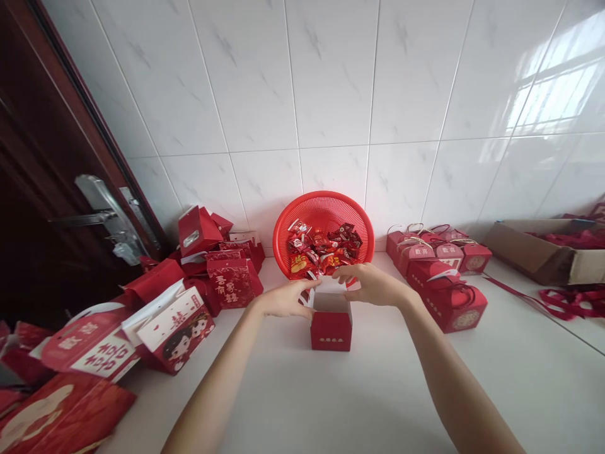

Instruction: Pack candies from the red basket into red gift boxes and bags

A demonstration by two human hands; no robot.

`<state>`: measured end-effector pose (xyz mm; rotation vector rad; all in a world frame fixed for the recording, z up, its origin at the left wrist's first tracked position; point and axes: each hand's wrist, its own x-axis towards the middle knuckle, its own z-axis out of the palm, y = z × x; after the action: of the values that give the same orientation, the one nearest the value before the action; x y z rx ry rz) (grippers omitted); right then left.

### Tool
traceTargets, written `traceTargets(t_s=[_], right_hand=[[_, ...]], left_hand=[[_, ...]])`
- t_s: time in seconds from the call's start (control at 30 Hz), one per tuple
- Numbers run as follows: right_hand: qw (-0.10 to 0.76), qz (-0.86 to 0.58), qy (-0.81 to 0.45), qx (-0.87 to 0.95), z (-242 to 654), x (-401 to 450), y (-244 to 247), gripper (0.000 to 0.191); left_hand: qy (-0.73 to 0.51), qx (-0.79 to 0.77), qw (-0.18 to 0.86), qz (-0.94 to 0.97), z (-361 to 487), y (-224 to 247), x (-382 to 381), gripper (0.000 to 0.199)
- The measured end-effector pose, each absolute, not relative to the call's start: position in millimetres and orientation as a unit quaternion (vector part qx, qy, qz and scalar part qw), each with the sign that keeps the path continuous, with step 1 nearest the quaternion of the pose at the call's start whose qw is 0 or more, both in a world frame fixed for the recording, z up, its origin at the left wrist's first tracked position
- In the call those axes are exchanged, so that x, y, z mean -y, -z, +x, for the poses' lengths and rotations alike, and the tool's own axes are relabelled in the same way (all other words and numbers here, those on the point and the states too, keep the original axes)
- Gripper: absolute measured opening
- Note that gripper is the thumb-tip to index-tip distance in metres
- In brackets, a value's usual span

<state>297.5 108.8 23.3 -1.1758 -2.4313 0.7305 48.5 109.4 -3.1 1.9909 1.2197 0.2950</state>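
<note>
A small red gift box stands upright on the white table with its top open and gold lettering on its front. On its left side is my left hand, thumb at the front left corner and fingers stretched over the upper edge. My right hand is at the back right of the box, fingers bent and thumb against the upper right edge. Both hands hold the box by its upper part; raised flaps are partly hidden by the fingers. Just behind stands a red plastic basket, tilted against the wall, with wrapped candies in it.
Several red gift boxes and bags crowd the left side by a dark door. To the right stand several closed boxes with cord or ribbon handles. Farther right are a cardboard carton and loose red ribbon.
</note>
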Motion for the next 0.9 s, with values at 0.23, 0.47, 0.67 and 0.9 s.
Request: traceTargets(t_s=[0.23, 0.47, 0.67, 0.9], right_hand=[[0.094, -0.481, -0.262, 0.832, 310.3, -109.6, -21.3, 0.049], [0.076, -0.436, -0.278, 0.853, 305.8, -104.5, -25.7, 0.046], [0.054, -0.443, -0.286, 0.848, 300.5, -103.4, -23.3, 0.051], [0.056, -0.464, -0.263, 0.844, 300.4, -102.0, -23.1, 0.035]], left_hand=[[-0.137, -0.493, 0.372, 0.774, 46.6, -2.6, -105.7, 0.073], [-0.136, -0.443, 0.387, 0.797, 58.0, -15.6, -100.3, 0.035], [-0.113, -0.441, 0.299, 0.838, 66.2, -20.3, -89.9, 0.029], [-0.088, -0.482, 0.2, 0.849, 85.9, -4.8, -85.5, 0.013]])
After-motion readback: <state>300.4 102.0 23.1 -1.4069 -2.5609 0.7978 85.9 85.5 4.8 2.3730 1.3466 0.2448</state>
